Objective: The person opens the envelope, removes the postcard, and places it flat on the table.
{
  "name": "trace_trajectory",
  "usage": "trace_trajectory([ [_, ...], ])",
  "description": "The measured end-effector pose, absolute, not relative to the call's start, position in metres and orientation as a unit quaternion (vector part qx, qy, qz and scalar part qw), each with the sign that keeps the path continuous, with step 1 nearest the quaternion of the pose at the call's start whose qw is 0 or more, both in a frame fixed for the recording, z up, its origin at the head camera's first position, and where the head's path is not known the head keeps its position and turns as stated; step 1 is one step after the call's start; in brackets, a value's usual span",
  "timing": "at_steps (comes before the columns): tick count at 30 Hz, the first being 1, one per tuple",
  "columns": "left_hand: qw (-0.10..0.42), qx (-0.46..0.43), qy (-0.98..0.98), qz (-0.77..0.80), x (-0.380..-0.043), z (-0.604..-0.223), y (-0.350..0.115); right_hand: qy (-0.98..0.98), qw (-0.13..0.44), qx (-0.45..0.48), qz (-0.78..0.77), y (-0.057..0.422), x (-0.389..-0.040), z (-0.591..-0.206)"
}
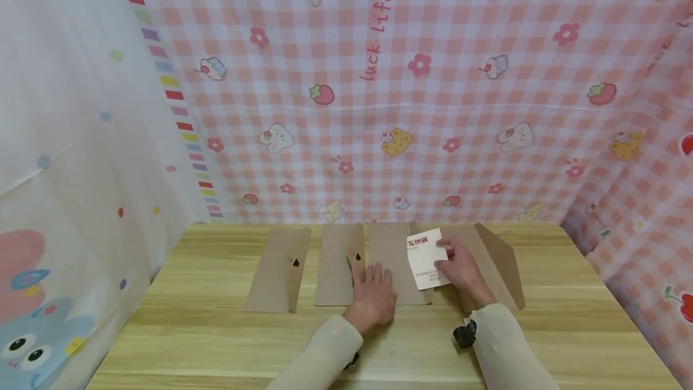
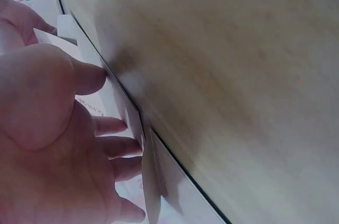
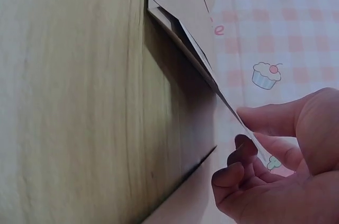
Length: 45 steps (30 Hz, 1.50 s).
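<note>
One card point(image 1: 425, 262) in right hand point(image 1: 464, 272)

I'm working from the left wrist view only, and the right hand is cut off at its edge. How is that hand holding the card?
Observer: From the head view, the right hand pinches the white card at its right-hand side.
Operator: I can't see the top of it. Any coloured print there?
Observer: Yes, large red characters run near the card's top edge.
Operator: And what else is laid out?
Observer: Four brown envelopes lie in a row on the wooden table.
</note>
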<state>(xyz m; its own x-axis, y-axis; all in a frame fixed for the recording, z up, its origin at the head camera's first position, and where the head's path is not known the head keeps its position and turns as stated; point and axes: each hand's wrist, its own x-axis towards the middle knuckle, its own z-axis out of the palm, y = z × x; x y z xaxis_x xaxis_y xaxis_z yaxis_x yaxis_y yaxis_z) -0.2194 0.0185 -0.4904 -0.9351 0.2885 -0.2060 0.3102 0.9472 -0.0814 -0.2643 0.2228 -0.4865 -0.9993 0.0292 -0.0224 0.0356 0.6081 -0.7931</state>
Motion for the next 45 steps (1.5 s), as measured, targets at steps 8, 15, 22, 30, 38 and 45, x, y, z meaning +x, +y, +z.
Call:
trace_trajectory([
  [8,0.101,0.163,0.980,-0.049,-0.220,-0.488,0.014,0.898,-0.004,0.013,-0.439,0.223,-0.266,-0.488],
  [15,0.115,0.175,0.977,-0.037,-0.219,-0.482,0.009,0.898,-0.017,0.007,-0.439,0.227,-0.267,-0.490],
  [22,0.117,0.183,0.974,-0.064,-0.219,-0.481,0.007,0.900,-0.024,-0.001,-0.436,0.229,-0.265,-0.484],
  [30,0.111,0.186,0.973,-0.081,-0.222,-0.486,0.007,0.900,-0.024,-0.001,-0.436,0.237,-0.264,-0.482],
  [38,0.110,0.186,0.972,-0.088,-0.222,-0.489,0.006,0.896,-0.010,-0.002,-0.443,0.243,-0.263,-0.480],
  [45,0.110,0.186,0.973,-0.085,-0.223,-0.490,0.005,0.899,-0.020,0.002,-0.438,0.247,-0.264,-0.479],
])
